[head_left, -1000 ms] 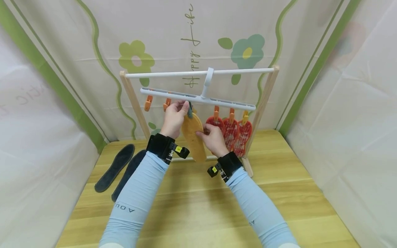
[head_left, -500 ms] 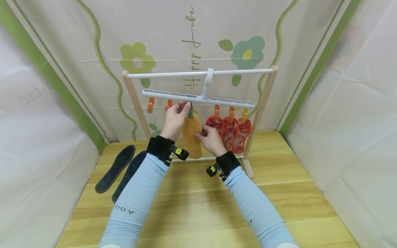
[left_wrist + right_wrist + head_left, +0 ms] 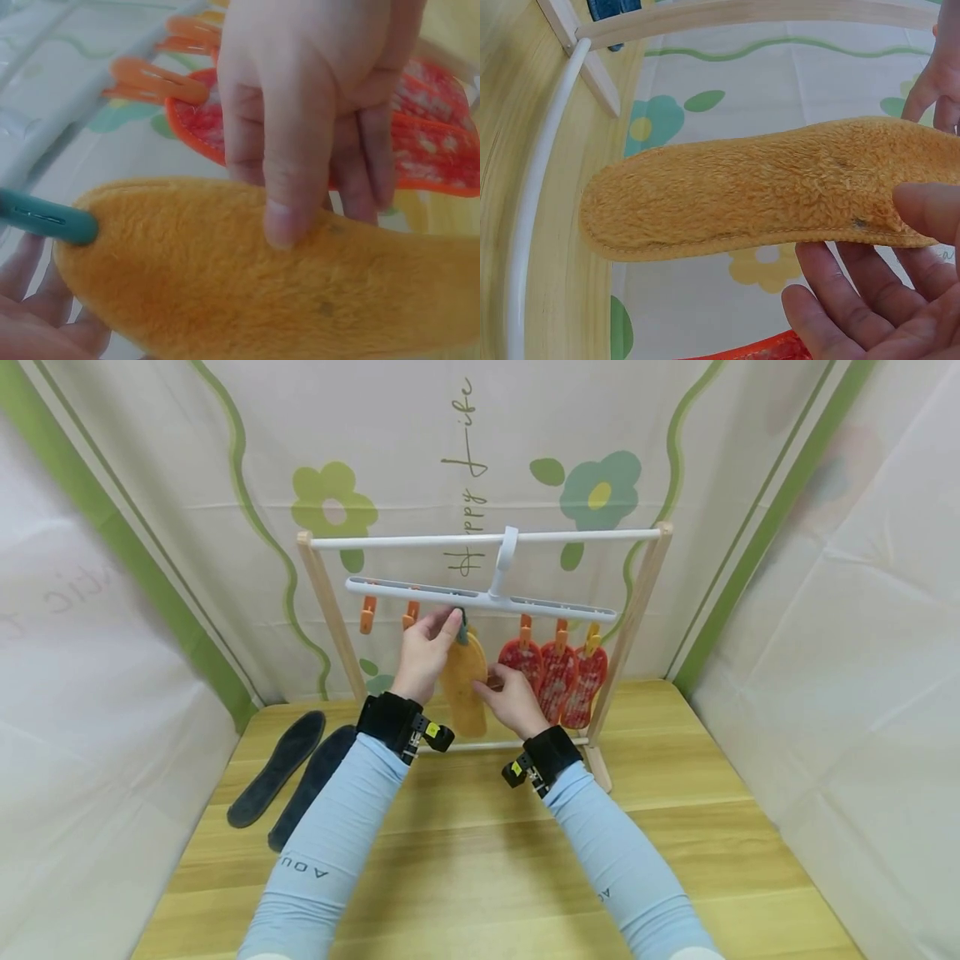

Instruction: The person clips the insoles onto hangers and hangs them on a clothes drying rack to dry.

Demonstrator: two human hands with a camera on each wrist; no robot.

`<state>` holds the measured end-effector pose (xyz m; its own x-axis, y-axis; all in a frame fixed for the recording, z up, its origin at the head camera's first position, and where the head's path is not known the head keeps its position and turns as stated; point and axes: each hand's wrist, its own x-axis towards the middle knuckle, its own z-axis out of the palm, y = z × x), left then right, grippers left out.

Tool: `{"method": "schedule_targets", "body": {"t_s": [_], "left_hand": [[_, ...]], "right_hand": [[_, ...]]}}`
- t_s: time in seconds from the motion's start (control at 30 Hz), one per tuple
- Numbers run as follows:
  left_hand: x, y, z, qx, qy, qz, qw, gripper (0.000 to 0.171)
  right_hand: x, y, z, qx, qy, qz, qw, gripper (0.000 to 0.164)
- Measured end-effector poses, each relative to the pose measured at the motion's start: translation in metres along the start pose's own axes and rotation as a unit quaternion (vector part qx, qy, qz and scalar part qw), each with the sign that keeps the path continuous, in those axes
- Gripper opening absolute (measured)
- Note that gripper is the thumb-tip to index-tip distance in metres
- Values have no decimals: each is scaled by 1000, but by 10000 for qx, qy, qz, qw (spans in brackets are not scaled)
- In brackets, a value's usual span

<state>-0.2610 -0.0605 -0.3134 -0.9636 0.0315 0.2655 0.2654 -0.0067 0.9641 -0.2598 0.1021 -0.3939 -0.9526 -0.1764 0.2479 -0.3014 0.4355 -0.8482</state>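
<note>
A fuzzy yellow insole (image 3: 465,697) hangs by its top from a teal clip (image 3: 52,217) on a light grey clip hanger (image 3: 420,589). My left hand (image 3: 422,653) pinches this clip between thumb and fingers, just under the hanger bar. With thumb on the front and fingers behind, my right hand (image 3: 517,697) pinches the insole's right edge. In the right wrist view the insole (image 3: 742,195) stretches out past the fingertips. Several red patterned insoles with orange rims, such as the middle red insole (image 3: 557,683), hang from clips on the hanger's right half.
The hanger hooks over the white rod of a wooden rack (image 3: 648,602). Two orange clips, one an outer clip (image 3: 368,615), hang with nothing in them at left. A dark insole (image 3: 276,770) and a second dark insole (image 3: 313,789) lie on the wooden table (image 3: 480,877).
The hanger has levelled slightly, its left end lower and right end higher. The yellow insole's lower end has shifted up in the view. Both hands keep their holds, almost still.
</note>
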Motion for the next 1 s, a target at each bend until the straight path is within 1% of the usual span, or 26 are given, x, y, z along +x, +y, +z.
{"method": "schedule_targets", "body": {"t_s": [0.27, 0.4, 0.57, 0.8, 1.0], "left_hand": [[0, -1, -4, 89, 105, -159, 9998, 56], [-1, -3, -6, 92, 137, -299, 9994, 59], [0, -6, -9, 86, 160, -354, 9992, 59], [-1, -12, -14, 48, 59, -445, 9990, 64], [-3, -15, -18, 106, 5, -498, 9987, 67]], "right_hand": [[-1, -2, 1, 23, -79, 44, 10000, 26], [-3, -2, 2, -96, -196, 99, 9997, 28], [-5, -2, 2, -222, -363, 142, 9990, 32], [-9, 2, 1, -464, -388, 38, 9982, 41], [-16, 3, -4, -541, -458, 97, 9974, 49]]}}
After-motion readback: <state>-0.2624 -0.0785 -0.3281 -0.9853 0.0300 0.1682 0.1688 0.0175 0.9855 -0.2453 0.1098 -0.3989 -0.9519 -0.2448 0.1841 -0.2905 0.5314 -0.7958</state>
